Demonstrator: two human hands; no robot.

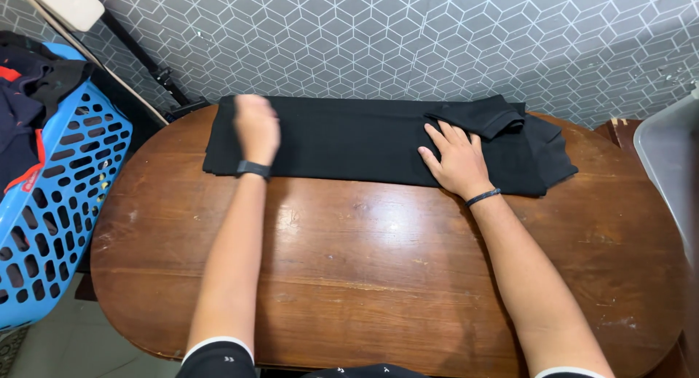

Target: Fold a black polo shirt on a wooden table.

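left hand [256, 127] blurred, seemingly flat on black garment [349, 141] | right hand [457, 160] open, pressing | soft, light; grasp folded edges

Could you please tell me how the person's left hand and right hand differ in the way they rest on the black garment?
The left hand is motion-blurred with its fingers indistinct, near the left end of the folded black fabric garment; the right hand is sharp, lying flat with fingers spread, near the folded sleeve. The left wrist wears a broad black band; the right wears a thin black bracelet. Both hands lie on the garment upon the oval brown wooden table.
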